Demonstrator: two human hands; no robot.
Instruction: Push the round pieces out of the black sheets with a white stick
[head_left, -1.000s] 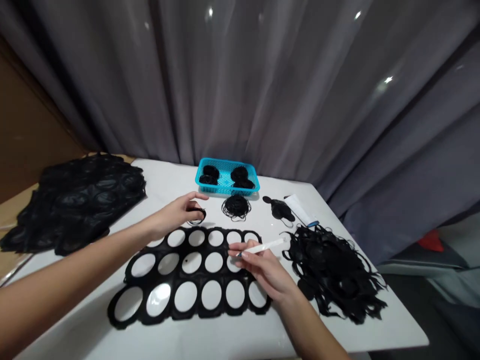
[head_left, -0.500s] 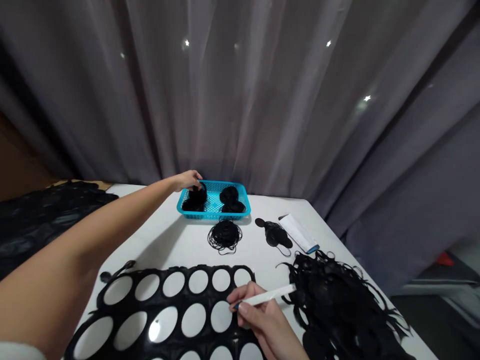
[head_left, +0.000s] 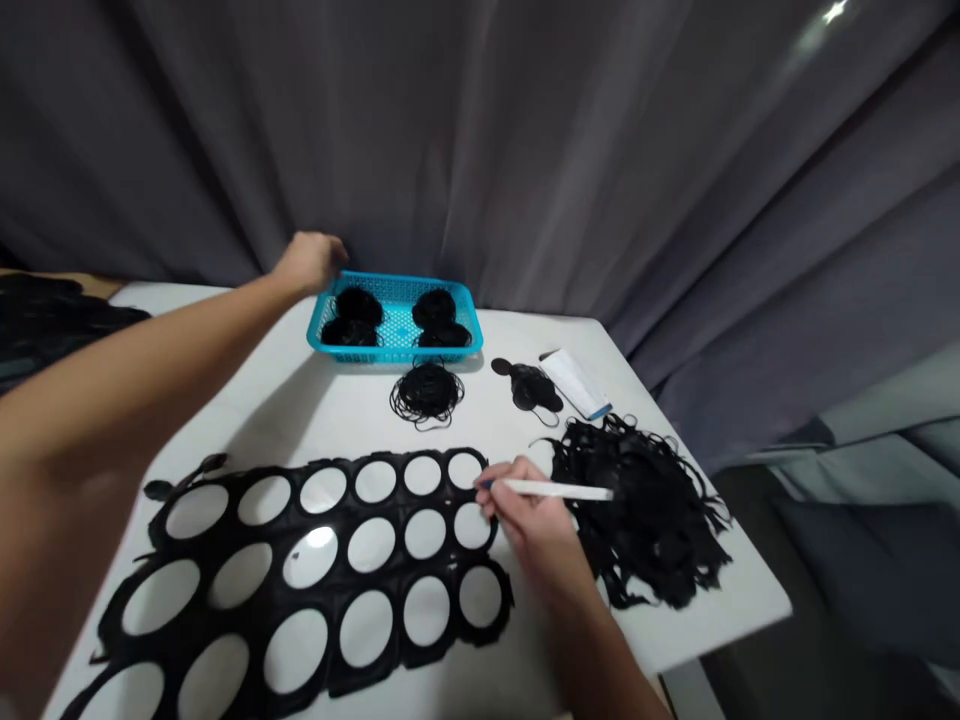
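Note:
My left hand (head_left: 313, 262) hovers at the back left corner of the blue plastic basket (head_left: 397, 352), its fingers loosely bent and partly blurred, with nothing visible in them. Inside the basket lie several round bundles of thin black rings (head_left: 358, 305). My right hand (head_left: 529, 505) is closed around a slim white pen-like tool (head_left: 559, 489) with a dark blue end. It is over the right edge of a black rubber-like sheet (head_left: 341, 535) with rows of round holes. The exact kind of tool is unclear.
Another bundle of thin black rings (head_left: 427, 392) lies before the basket. Black discs (head_left: 534, 388) and a white packet (head_left: 576, 384) are to its right. A tangled heap of black scraps (head_left: 652, 510) sits near the white table's (head_left: 739, 595) right edge. More black material (head_left: 56, 325) lies far left.
My left hand has let go of a black ring bundle in the basket and lifted back and left. My right hand with the tool has shifted toward the sheet's upper right. The view has tilted down.

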